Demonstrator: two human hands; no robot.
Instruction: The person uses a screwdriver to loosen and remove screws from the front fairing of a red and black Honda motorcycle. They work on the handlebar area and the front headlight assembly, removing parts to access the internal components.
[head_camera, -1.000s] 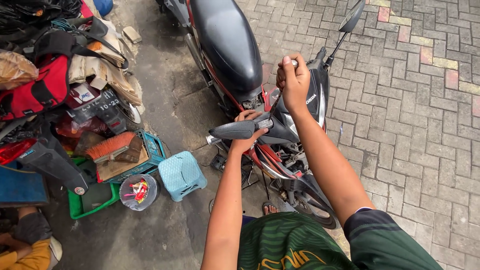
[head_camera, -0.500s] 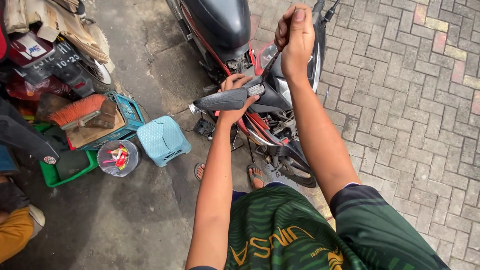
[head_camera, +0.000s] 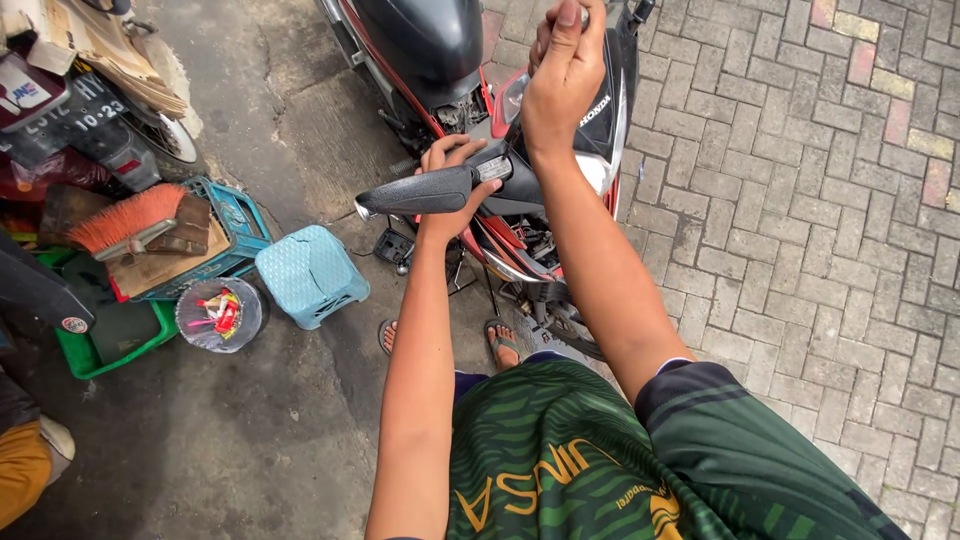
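One black and red motorbike (head_camera: 440, 60) stands in the middle of the scene, its black seat running toward the far edge and its front end nearest the person. Two bare hands are on it. The left hand (head_camera: 452, 165) is curled around the inner end of the black left handlebar grip (head_camera: 418, 192), which sticks out to the left; the fingers wrap over the top of the bar. The right hand (head_camera: 565, 75) is raised at the far right of the bike, closed in a fist with the thumb up; what it grips is hidden behind the fingers, so I cannot tell what it holds. Two feet in sandals (head_camera: 500, 340) show on the ground just below the bike's engine.

To the left of the bike, on the grey concrete ground (head_camera: 250, 430), sits one small light-blue plastic stool (head_camera: 310, 275). Just left of it is one round clear plastic tub (head_camera: 218, 315) holding small red and yellow bits, too small to name. Touching that is one green plastic tray (head_camera: 110, 345), and behind it one blue plastic crate (head_camera: 235, 225) carrying a flat wooden board and one brush with orange bristles (head_camera: 135, 222) lying across its top. Farther left is a pile of dark motorbike parts and cardboard (head_camera: 90, 45).

The right half of the scene is paved with grey interlocking bricks (head_camera: 800, 250), with a few reddish and yellow ones at the far right corner.
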